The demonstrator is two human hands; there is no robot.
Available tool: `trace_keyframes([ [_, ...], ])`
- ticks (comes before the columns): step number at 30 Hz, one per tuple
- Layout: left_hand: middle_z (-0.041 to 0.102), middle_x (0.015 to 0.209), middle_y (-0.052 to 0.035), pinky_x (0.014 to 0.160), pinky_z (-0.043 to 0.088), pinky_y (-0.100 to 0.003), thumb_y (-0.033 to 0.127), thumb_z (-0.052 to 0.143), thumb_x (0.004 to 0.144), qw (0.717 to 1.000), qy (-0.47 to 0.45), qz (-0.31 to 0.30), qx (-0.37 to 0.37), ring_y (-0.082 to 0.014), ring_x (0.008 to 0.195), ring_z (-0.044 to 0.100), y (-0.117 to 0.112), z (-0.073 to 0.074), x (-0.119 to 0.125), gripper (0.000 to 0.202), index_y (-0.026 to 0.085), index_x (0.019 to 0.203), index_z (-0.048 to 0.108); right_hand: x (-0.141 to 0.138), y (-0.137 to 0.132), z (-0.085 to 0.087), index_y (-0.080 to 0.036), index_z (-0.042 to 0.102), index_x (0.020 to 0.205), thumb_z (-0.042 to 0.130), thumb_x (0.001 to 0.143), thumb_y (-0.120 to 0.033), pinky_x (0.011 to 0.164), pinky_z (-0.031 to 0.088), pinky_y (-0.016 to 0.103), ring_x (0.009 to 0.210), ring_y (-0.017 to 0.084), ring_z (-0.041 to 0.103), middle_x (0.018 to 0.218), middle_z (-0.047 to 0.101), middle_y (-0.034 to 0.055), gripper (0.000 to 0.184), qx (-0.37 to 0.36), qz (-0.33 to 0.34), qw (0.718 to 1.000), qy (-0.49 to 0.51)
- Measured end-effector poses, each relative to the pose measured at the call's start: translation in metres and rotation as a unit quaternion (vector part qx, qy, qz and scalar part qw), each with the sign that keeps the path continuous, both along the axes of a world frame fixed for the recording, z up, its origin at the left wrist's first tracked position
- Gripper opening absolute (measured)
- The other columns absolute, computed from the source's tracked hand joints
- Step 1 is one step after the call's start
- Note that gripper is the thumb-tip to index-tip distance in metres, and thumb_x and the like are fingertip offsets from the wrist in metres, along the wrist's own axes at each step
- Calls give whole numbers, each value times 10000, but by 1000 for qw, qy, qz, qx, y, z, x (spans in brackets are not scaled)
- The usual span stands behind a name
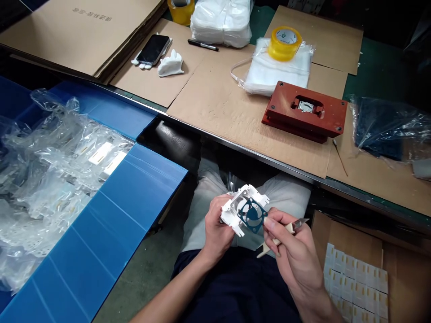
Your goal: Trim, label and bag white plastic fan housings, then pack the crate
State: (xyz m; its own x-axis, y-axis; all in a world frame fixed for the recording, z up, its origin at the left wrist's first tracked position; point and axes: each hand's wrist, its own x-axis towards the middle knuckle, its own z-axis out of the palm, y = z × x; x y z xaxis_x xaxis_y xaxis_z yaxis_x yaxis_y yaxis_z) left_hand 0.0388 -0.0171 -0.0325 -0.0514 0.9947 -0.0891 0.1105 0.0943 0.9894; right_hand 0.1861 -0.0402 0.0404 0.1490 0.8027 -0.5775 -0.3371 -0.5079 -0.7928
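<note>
My left hand point(218, 229) is closed round the side of a white plastic housing point(232, 215), held above my lap. Between thumb and finger my right hand point(296, 251) pinches a thin dark blue square frame point(253, 214) with a round pattern inside. That frame overlaps the front of the housing; whether the two touch I cannot tell. A beige-handled knife point(274, 244) with a pointed metal tip also lies in my right hand, partly hidden by the fingers.
On the bench are a red block fixture point(286, 107) holding a small white part, yellow tape point(284, 43) on plastic bags, a cotton swab point(340, 157), and a phone point(154, 49). Clear-bagged parts point(67, 179) fill a blue bin at left. White parts point(357, 282) lie in rows at lower right.
</note>
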Motion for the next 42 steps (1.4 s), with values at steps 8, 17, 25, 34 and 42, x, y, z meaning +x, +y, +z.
trace_keyframes([
  [8,731,1003,-74,913,523,-438,284,779,735,994,26,-6,109,-279,1001,670,-1,-6,-1,293,250,1013,694,-6,1,2,-161,670,706,760,817,-387,441,219,229,529,60,321,622,421,-25,268,-13,-27,1000,8],
  [17,748,876,-58,913,517,-455,386,785,736,994,48,6,103,-283,965,682,0,-6,0,211,249,869,696,-6,3,0,-168,669,712,774,803,-384,432,228,228,522,61,328,638,445,-24,257,-22,-28,999,7],
  [25,747,930,-60,918,508,-450,316,784,745,990,39,-7,136,-281,986,674,0,-6,-1,241,261,960,690,-6,3,-4,-168,643,698,768,819,-374,437,221,225,518,54,312,624,430,-31,269,-18,-23,1000,7],
  [34,736,974,-70,918,509,-453,251,762,769,988,49,-16,147,-275,1005,665,-1,-9,0,250,255,1003,671,-4,4,-4,-161,635,662,761,828,-361,450,231,223,526,56,299,582,389,-38,289,-4,-16,1000,-14],
  [42,721,989,-73,892,513,-443,207,757,773,981,60,-24,183,-271,989,664,-1,-10,-1,305,239,1060,659,-2,3,-6,-160,618,645,749,839,-375,468,235,232,511,59,296,523,361,-52,318,-6,-3,1000,-21],
])
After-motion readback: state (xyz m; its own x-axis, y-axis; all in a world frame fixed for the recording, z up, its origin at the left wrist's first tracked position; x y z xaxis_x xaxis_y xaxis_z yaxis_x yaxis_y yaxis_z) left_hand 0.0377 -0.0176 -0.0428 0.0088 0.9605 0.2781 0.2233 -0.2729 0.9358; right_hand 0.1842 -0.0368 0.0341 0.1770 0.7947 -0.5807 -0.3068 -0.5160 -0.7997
